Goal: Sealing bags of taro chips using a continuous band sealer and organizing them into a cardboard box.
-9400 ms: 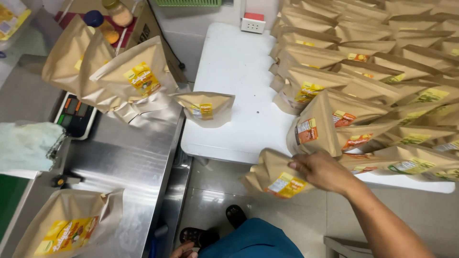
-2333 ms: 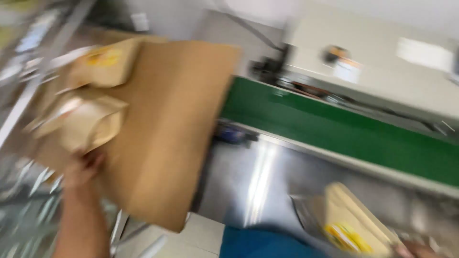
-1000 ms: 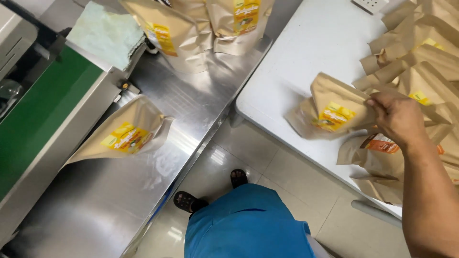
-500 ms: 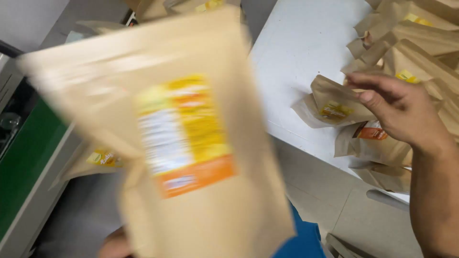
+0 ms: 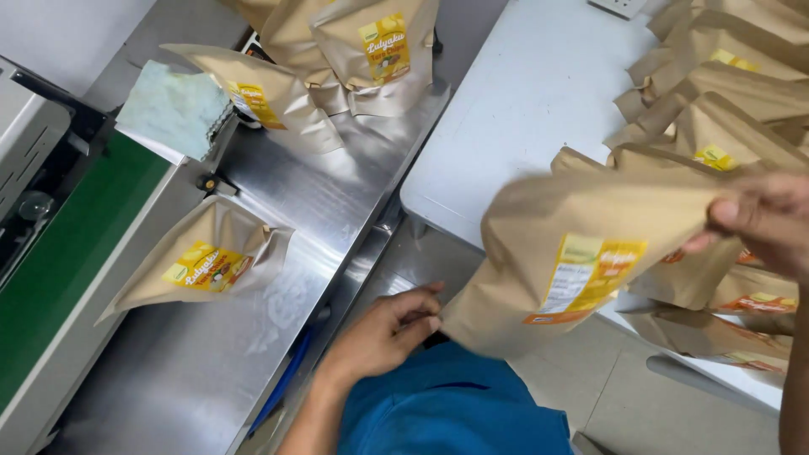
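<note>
A brown paper pouch with a yellow and orange label [image 5: 581, 253] hangs tilted over the gap between the two tables. My right hand [image 5: 763, 223] grips its upper end at the right edge of the view. Below the middle, my left hand [image 5: 383, 333] has loosely curled fingers, with the fingertips at the pouch's lower left corner. I cannot tell whether they pinch it. Behind the held pouch lie more pouches on the white table [image 5: 522, 109].
On the steel table [image 5: 211, 371] lies a similar pouch [image 5: 206, 265] beside a green conveyor belt [image 5: 59, 253]. A pale green cloth [image 5: 173, 105] and three pouches [image 5: 371, 50] sit at the far end. Several stacked pouches [image 5: 725, 84] cover the white table's right side.
A second ago my right hand rested on a pouch on the white table. Half a second ago my left hand held a pouch up close; now my right hand grips it and my left hand is lower.
</note>
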